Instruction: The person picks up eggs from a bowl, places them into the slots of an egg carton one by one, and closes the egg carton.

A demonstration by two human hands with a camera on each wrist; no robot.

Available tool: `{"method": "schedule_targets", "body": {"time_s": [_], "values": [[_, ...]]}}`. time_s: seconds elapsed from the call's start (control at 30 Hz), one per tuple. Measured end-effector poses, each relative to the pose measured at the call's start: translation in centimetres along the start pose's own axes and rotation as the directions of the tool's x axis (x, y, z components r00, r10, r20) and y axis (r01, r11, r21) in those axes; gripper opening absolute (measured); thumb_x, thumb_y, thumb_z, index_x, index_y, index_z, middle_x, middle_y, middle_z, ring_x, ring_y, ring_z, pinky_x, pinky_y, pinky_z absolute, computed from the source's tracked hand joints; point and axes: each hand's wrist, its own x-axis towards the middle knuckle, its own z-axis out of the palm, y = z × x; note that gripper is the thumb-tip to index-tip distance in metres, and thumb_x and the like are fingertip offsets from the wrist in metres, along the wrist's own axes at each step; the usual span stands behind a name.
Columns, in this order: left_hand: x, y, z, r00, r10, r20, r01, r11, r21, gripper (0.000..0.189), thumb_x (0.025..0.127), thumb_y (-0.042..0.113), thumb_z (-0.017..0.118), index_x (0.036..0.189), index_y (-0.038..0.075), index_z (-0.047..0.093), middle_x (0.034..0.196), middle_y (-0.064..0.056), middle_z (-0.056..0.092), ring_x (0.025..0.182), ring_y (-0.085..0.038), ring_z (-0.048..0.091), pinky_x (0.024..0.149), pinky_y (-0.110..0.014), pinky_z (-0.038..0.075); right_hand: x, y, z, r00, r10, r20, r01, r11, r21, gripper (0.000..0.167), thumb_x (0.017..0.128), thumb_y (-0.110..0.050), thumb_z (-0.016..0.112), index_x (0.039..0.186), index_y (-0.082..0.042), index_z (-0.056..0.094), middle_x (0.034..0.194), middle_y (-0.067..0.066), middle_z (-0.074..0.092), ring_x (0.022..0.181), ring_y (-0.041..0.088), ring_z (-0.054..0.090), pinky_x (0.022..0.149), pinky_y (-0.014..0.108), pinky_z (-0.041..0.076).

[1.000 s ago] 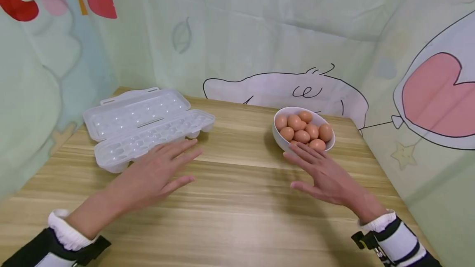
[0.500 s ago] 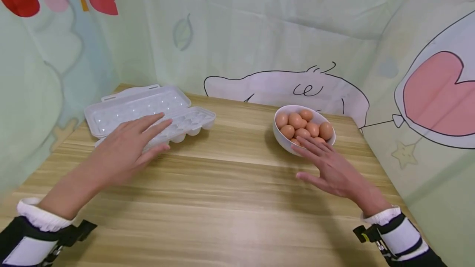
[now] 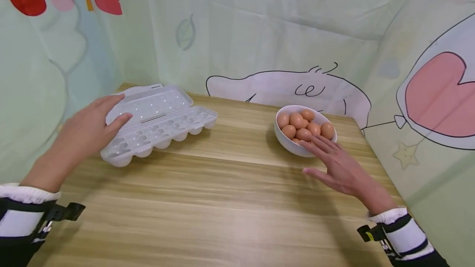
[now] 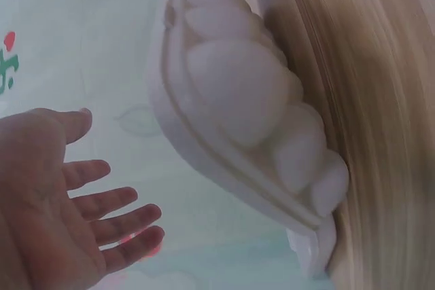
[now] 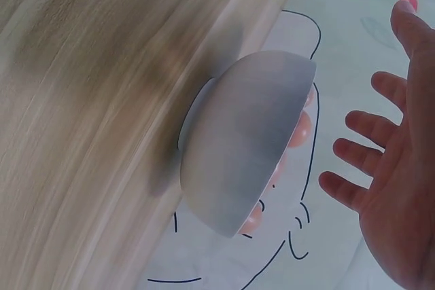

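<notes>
An egg carton of cloudy clear plastic lies with its lid raised back at the left of the table; its cups hold no eggs. My left hand is over the carton's left end, fingers spread and holding nothing; the left wrist view shows the palm apart from the carton's side. At the right stands a white bowl heaped with brown eggs. Above its near rim is my right hand, fingers straight and nothing in them. In the right wrist view that hand is apart from the bowl.
Both things stand on a wood-grain table. A pale printed cloth hangs behind the table and along both sides. Dark straps with small mounts circle both sleeves.
My left hand has swung left and away from the carton's near front to its left end, uncovering the cups. The right hand has shifted slightly right. Carton and bowl stay put.
</notes>
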Motion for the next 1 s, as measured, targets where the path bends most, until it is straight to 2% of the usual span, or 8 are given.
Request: {"method": "schedule_targets", "body": {"time_s": [0.17,0.3,0.47,0.63,0.87,1.0], "values": [[0.7,-2.2,0.1,0.997,-0.07,0.017,0.071,0.997,-0.043,0.07,0.109,0.044,0.046,0.159,-0.003,0.031,0.153,-0.038,0.036,0.136,-0.059,0.033,0.104,-0.074,0.029,-0.5,0.3,-0.1,0.998,0.054,0.023,-0.053,0.999,-0.007,0.073,0.096,-0.047,0.072,0.155,-0.012,0.048,0.162,0.015,0.038,0.148,0.04,0.033,0.111,0.068,0.031],[1.3,-3.8,0.0,0.99,-0.138,0.041,0.14,0.988,-0.065,0.073,0.11,0.045,0.042,0.159,-0.006,0.026,0.149,-0.042,0.036,0.133,-0.063,0.033,0.101,-0.077,0.029,-0.8,0.8,-0.3,0.995,0.091,0.026,-0.091,0.996,-0.001,0.072,0.096,-0.044,0.073,0.155,-0.012,0.048,0.162,0.019,0.037,0.147,0.042,0.034,0.11,0.07,0.03],[2.1,-5.6,0.0,0.969,-0.23,0.086,0.236,0.97,-0.066,0.078,0.109,0.051,0.033,0.16,-0.006,0.018,0.141,-0.048,0.039,0.124,-0.066,0.039,0.095,-0.08,0.032,-1.4,1.4,-0.6,0.99,0.138,0.024,-0.138,0.99,-0.002,0.073,0.097,-0.043,0.073,0.157,-0.013,0.044,0.161,0.021,0.036,0.143,0.049,0.036,0.108,0.073,0.03],[2.9,-7.2,0.4,0.947,-0.296,0.127,0.308,0.947,-0.094,0.082,0.108,0.051,0.031,0.158,-0.012,0.015,0.143,-0.049,0.034,0.127,-0.068,0.032,0.101,-0.078,0.029,-1.9,2.1,-0.8,0.986,0.165,0.008,-0.165,0.986,-0.003,0.072,0.097,-0.042,0.072,0.157,-0.012,0.044,0.162,0.021,0.036,0.141,0.052,0.037,0.107,0.074,0.031],[3.9,-9.2,1.1,0.921,-0.344,0.184,0.362,0.929,-0.076,0.085,0.108,0.049,0.031,0.152,-0.021,0.012,0.144,-0.051,0.029,0.129,-0.069,0.026,0.108,-0.074,0.025,-2.5,3.3,-0.8,0.985,0.17,-0.042,-0.17,0.985,0.007,0.069,0.098,-0.039,0.072,0.155,-0.01,0.046,0.158,0.023,0.04,0.141,0.05,0.038,0.106,0.072,0.033],[4.0,-10.0,1.7,0.901,-0.376,0.217,0.397,0.916,-0.062,0.086,0.107,0.049,0.035,0.151,-0.022,0.012,0.147,-0.051,0.023,0.129,-0.069,0.025,0.106,-0.076,0.028,-2.8,3.9,-0.9,0.984,0.167,-0.065,-0.168,0.986,0.004,0.069,0.098,-0.038,0.072,0.156,-0.012,0.045,0.156,0.024,0.042,0.138,0.052,0.041,0.105,0.072,0.033]]}}
